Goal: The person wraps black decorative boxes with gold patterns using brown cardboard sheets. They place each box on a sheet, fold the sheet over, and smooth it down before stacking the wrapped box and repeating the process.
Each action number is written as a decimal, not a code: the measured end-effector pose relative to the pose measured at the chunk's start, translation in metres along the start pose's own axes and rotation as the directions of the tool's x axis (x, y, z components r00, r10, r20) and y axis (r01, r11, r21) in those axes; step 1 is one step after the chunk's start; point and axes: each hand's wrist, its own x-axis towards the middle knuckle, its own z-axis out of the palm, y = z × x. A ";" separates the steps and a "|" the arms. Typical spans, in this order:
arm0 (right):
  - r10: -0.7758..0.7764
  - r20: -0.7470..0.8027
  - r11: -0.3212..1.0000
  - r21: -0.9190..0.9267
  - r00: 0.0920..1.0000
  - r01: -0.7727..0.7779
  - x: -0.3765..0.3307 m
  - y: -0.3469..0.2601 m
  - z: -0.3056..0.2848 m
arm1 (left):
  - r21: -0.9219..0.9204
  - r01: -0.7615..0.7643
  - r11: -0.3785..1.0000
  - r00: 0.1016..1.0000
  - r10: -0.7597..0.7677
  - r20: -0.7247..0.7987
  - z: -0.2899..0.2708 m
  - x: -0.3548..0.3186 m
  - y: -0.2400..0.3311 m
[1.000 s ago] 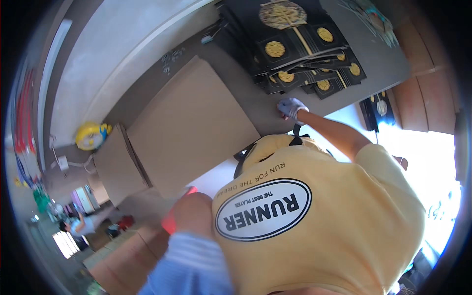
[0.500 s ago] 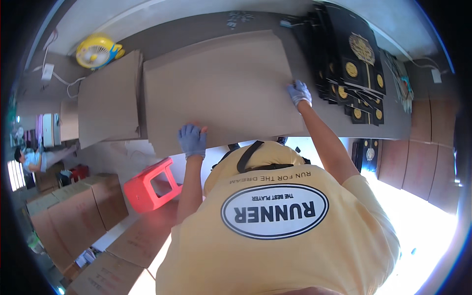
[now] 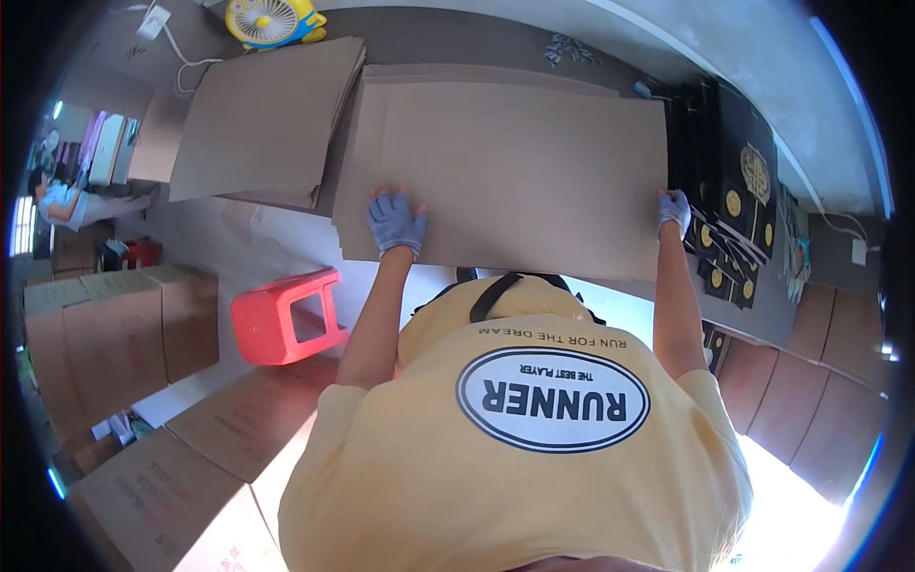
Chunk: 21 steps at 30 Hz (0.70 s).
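Note:
A large grey-brown cardboard sheet [image 3: 534, 172] lies on a stack of like sheets, whose back edge shows behind it. My left hand [image 3: 396, 221], in a light blue-grey glove with bare fingertips, rests flat on the sheet near its front left corner, fingers spread. At the sheet's right edge, my right hand [image 3: 673, 210] wears the same kind of glove. Its fingers are closed around that edge, partly hidden. Right beside it are piled black flat covers [image 3: 748, 176] with gold round emblems.
Another cardboard stack [image 3: 267, 119] lies to the left, below a yellow and blue fan [image 3: 265, 21]. A red plastic stool [image 3: 286, 319] stands on the floor. Closed cartons [image 3: 119, 343] fill the left side, more cartons [image 3: 791, 400] the right. Another person [image 3: 71, 205] is far left.
The view has shifted. The top sheet has moved right and now reaches the black covers. My left hand has gone from the front edge farther onto the sheet; my right hand remains at its right edge.

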 end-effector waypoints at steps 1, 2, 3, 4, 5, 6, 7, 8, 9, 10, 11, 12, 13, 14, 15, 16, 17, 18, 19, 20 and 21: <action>0.002 0.010 0.999 0.042 1.000 -0.003 0.015 0.022 0.000 | -0.035 0.022 0.999 1.000 -0.022 -0.006 0.004 0.003 0.003; -0.021 0.033 0.999 0.042 0.999 0.020 0.012 0.013 0.010 | -0.058 0.103 0.993 0.994 -0.101 0.027 0.002 0.001 -0.008; -0.038 0.050 0.999 0.041 0.998 0.036 0.005 0.006 0.012 | -0.084 0.177 0.981 0.983 -0.172 0.063 0.003 -0.001 -0.018; -0.051 0.062 0.998 0.038 0.997 0.048 -0.001 0.000 0.015 | -0.110 0.245 0.963 0.967 -0.235 0.100 0.004 -0.001 -0.028; -0.046 0.077 0.998 0.048 0.996 0.042 0.007 0.003 0.009 | -0.127 0.307 0.943 0.950 -0.296 0.101 0.004 0.009 -0.027; -0.035 0.083 0.998 0.054 0.996 0.031 0.020 0.010 -0.001 | -0.149 0.360 0.921 0.932 -0.347 0.107 0.005 0.022 -0.025; -0.022 0.085 0.998 0.060 0.996 0.017 0.027 0.021 -0.014 | -0.173 0.409 0.896 0.912 -0.393 0.119 0.006 0.037 -0.022; -0.010 0.220 0.994 0.104 0.976 -0.013 0.005 -0.017 -0.009 | -0.217 0.440 0.871 0.895 -0.406 0.184 0.003 0.041 -0.053; -0.081 0.301 0.971 0.238 0.950 0.007 0.002 -0.035 -0.018 | -0.298 0.455 0.839 0.885 -0.390 0.255 0.002 0.056 -0.083; -0.155 0.358 0.931 0.364 0.921 0.015 0.005 -0.046 -0.027 | -0.381 0.465 0.799 0.876 -0.354 0.328 0.002 0.069 -0.101; -0.203 0.405 0.915 0.403 0.891 0.025 0.007 -0.048 -0.041 | -0.375 0.420 0.826 0.891 -0.299 0.341 -0.005 0.081 -0.095; -0.250 0.447 0.897 0.441 0.859 0.031 0.008 -0.049 -0.057 | -0.372 0.373 0.850 0.903 -0.241 0.354 -0.020 0.096 -0.083; -0.316 0.491 0.871 0.490 0.812 0.042 0.006 -0.055 -0.063 | -0.473 0.319 0.821 0.918 -0.144 0.370 -0.028 0.106 -0.080; -0.334 0.436 0.851 0.521 0.836 0.069 0.001 -0.060 -0.062 | -0.567 0.270 0.778 0.926 -0.049 0.374 -0.033 0.115 -0.078; -0.347 0.380 0.833 0.546 0.857 0.096 -0.005 -0.065 -0.059 | -0.656 0.225 0.720 0.928 0.048 0.371 -0.039 0.124 -0.070; -0.341 0.315 0.824 0.555 0.886 0.120 -0.013 -0.063 -0.059 | -0.697 0.181 0.694 0.913 0.143 0.381 -0.065 0.126 -0.033; -0.375 0.241 0.771 0.617 0.895 0.156 -0.029 -0.081 -0.047 | -0.805 0.049 0.591 0.953 0.213 0.215 -0.064 0.125 -0.029; -0.395 0.162 0.721 0.665 0.904 0.196 -0.048 -0.097 -0.037 | -0.881 -0.094 0.463 0.963 0.268 0.039 -0.049 0.128 -0.023; -0.406 0.232 0.697 0.704 0.884 0.135 -0.064 -0.121 -0.032 | -0.917 -0.237 0.321 0.945 0.296 -0.141 -0.038 0.129 -0.015; -0.409 0.301 0.679 0.732 0.861 0.066 -0.078 -0.139 -0.028 | -0.985 -0.130 0.113 0.973 0.208 -0.105 -0.035 0.125 0.013; -0.508 0.201 0.676 0.695 0.837 0.244 -0.085 -0.130 -0.013 | -0.992 -0.029 -0.121 0.989 0.138 -0.045 -0.036 0.120 0.059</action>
